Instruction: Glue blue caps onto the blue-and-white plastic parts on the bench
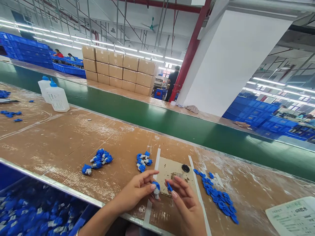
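1. Hands meet at the near edge of the workbench [61, 137]. The left hand [137, 190] pinches a blue-and-white part [156, 190] between thumb and fingertips. The right hand [187, 203] pinches a small blue piece [169, 187] just beside it, and I cannot tell whether the two touch.
2. Both hands hover over a brown card mat [172, 168] edged by white strips, with a black disc [185, 168] lying at the mat's far right corner.
3. Done, by my reckoning: two heaps of blue-and-white parts. One heap [143, 161] lies just beyond the left hand, and the other heap [97, 160] lies further left along the bench. They look like the part in hand, though they are too small for me to be sure each has its blue piece fitted.
4. Left to do: a long scatter of loose blue pieces [219, 198] runs from the mat's right side towards the near edge.
5. A bin [83, 216] below the bench's near left edge holds a great many more blue-and-white bits. Whether that is stock or finished work I cannot tell.
6. My judgement is that one joining is under way, a few dozen are finished, and roughly as many loose pieces wait.
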### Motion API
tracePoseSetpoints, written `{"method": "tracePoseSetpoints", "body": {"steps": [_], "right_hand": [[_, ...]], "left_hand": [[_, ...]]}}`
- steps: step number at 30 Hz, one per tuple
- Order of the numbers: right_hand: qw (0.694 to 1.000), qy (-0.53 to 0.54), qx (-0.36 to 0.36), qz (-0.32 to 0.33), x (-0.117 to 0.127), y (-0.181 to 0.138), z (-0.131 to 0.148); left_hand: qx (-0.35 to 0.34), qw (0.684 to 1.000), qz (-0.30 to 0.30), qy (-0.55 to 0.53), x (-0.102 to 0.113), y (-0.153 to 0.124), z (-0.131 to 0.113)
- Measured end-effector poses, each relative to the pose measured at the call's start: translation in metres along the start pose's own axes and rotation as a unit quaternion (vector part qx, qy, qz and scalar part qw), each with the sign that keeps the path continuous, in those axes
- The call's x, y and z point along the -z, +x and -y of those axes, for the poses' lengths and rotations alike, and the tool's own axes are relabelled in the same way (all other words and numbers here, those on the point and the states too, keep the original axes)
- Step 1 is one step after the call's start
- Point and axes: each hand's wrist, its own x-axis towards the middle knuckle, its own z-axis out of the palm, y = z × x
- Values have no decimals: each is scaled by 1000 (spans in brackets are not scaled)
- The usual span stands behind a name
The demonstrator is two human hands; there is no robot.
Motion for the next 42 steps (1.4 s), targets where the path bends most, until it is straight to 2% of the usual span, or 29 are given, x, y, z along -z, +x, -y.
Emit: {"method": "tracePoseSetpoints", "body": {"steps": [6, 11, 14, 16, 19, 22, 24, 26, 27, 29, 31, 32, 34, 36, 37, 39, 40, 42], "right_hand": [[999, -7, -16, 29, -16, -4, -4], [999, -16, -13, -41, -34, -11, -2], [994, -97, 25, -51, -38, -13, -4], [978, -189, 76, -48, -37, -13, -7], [930, -312, 195, 2, -37, -12, -11], [886, -362, 285, 50, -38, -12, -11], [870, -386, 306, 38, -34, -13, -9], [855, -417, 309, 8, -19, -11, -6], [846, -441, 299, -14, -7, -8, -5], [830, -493, 253, -69, 23, 4, -1], [814, -548, 162, -105, 56, 26, 3], [809, -561, 139, -105, 71, 39, 5], [799, -590, 91, -67, 96, 68, 8], [784, -619, 48, -12, 112, 94, 8], [775, -631, 29, 15, 116, 105, 7], [755, -653, 3, 56, 120, 119, 4], [745, -663, -5, 70, 120, 124, 2], [728, -680, -15, 86, 120, 129, -1]], "left_hand": [[-33, 999, 30, -13, 1, 0, 4], [-26, 999, 23, -16, 1, 0, 2], [-12, 1000, 19, -8, 0, -1, 0], [1, 1000, 16, -1, -1, -2, -1], [10, 1000, 7, 12, 0, -2, 0], [-3, 999, -3, 47, 3, -2, 1], [-29, 992, -26, 117, 6, -2, 0], [-69, 963, -82, 248, 11, -3, -3], [-94, 933, -116, 328, 15, -4, -5], [-145, 846, -170, 485, 27, -4, -10], [-177, 742, -195, 616, 43, -4, -16], [-178, 692, -200, 671, 52, -3, -19], [-154, 602, -213, 754, 73, -3, -26], [-128, 539, -239, 797, 91, -2, -32], [-124, 522, -252, 806, 98, -2, -35], [-136, 516, -261, 805, 105, -2, -41], [-145, 527, -254, 798, 104, 0, -44], [-153, 577, -214, 773, 97, 7, -49]]}}
